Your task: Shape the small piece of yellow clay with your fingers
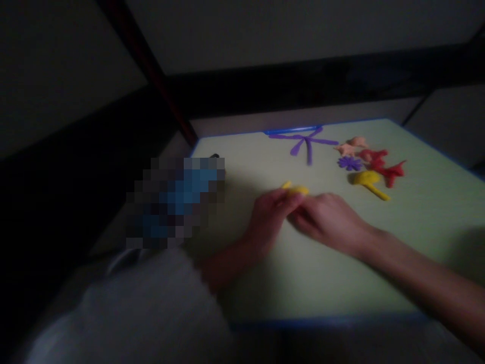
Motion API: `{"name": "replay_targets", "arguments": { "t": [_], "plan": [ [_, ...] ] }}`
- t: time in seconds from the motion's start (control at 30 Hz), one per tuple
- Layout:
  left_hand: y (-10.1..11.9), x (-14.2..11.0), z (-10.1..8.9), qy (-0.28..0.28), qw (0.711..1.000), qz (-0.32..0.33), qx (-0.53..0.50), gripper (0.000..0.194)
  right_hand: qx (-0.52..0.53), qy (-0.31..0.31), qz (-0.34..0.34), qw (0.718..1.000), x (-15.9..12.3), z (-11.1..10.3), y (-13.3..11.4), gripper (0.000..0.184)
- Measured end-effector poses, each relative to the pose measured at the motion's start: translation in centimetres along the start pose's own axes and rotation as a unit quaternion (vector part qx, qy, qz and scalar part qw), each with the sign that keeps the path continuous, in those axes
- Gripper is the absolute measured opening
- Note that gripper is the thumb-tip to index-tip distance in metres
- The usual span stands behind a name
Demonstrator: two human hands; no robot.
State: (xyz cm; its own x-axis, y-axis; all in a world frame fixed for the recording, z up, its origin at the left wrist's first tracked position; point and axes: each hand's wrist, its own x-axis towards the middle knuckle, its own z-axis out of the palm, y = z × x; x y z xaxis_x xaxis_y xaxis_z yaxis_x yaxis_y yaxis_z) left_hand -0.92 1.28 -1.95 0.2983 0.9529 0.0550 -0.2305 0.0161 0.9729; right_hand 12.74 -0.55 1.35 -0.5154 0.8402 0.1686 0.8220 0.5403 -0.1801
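A small yellow clay piece [296, 189] lies on the pale green board [341, 273], pinched at its near end by my left hand [270, 217]. The fingertips of my right hand [328, 218] meet the left hand's fingers just beneath that piece, curled together. Both forearms come in from the lower edge over the board. The picture is dim and blurred.
At the board's far right lie clay shapes: a purple flower [349, 163], a yellow spoon-like piece [369, 183], red pieces [382, 164] and an orange piece [352, 145]. Purple clay strips [305, 143] form a crossed figure at the far edge. A pixelated patch [176, 202] sits left.
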Motion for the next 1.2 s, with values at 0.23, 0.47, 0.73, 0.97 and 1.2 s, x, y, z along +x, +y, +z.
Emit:
{"name": "replay_targets", "arguments": {
  "t": [0.23,0.47,0.73,0.97,1.2],
  "plan": [
    [0.06,0.04,0.36,0.035,0.999,0.005,0.000,0.029,-0.005,0.005,-0.007,1.000,0.10,0.10,-0.20,0.024],
    [-0.04,0.19,0.13,0.035,0.999,0.016,0.016,0.030,-0.010,0.004,-0.001,1.000,0.10,0.18,0.15,0.024],
    [-0.01,0.06,0.17,0.032,0.999,0.008,0.022,0.026,-0.029,-0.001,0.000,1.000,0.17,0.15,-0.02,0.023],
    [-0.05,0.07,0.08,0.026,1.000,-0.006,0.008,0.025,-0.032,-0.010,0.002,0.999,0.14,0.05,-0.03,0.023],
    [-0.29,0.11,-0.20,0.009,0.999,-0.006,0.042,0.021,-0.051,-0.018,-0.006,0.999,0.15,0.29,0.01,0.026]
  ]
}}
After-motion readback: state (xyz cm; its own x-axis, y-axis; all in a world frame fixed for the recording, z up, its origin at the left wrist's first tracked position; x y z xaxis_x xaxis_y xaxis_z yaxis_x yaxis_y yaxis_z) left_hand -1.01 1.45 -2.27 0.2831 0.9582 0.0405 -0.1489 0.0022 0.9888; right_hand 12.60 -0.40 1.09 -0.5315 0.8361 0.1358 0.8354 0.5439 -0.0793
